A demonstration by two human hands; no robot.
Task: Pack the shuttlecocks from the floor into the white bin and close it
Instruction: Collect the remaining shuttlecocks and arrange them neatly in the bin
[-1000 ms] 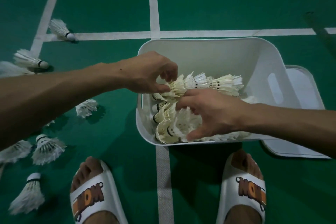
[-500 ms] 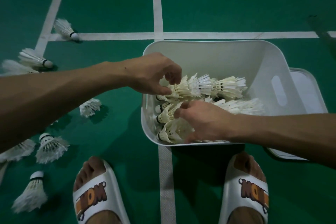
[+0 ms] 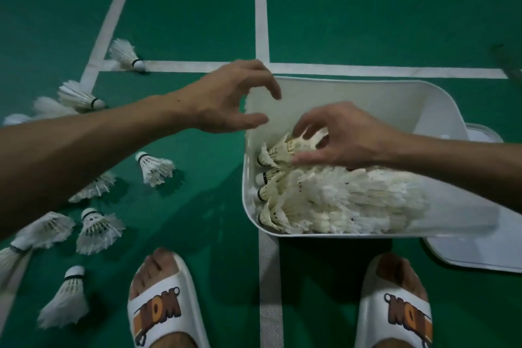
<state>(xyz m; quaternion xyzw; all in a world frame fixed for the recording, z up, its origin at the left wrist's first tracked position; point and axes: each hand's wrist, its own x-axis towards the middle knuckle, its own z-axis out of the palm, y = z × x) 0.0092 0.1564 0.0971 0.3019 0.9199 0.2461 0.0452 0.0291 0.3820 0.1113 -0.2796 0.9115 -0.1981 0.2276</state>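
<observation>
1. The packed shuttlecocks (image 3: pixel 339 200) lie on their sides in nested rows inside the white bin (image 3: pixel 395 99), cork ends towards its left wall. They are probably almost weightless, with brittle feather skirts that crush or fray if squeezed. The firm cork end, or a loose hold round the skirt's base, looks the safest place to take them.
2. The right grip (image 3: pixel 339 135) is curled round the top row (image 3: pixel 278 151), fingers over the feathers and thumb below.
3. The left grip (image 3: pixel 226 99) has its fingers spread apart. It holds nothing and hovers over the bin's left rim.
4. Loose shuttlecocks (image 3: pixel 156 168) lie scattered on the floor (image 3: pixel 367 8) left of the bin, not yet packed.
5. The lid (image 3: pixel 480 254) lies on the floor just right of the bin, so the bin is not yet closed.
</observation>
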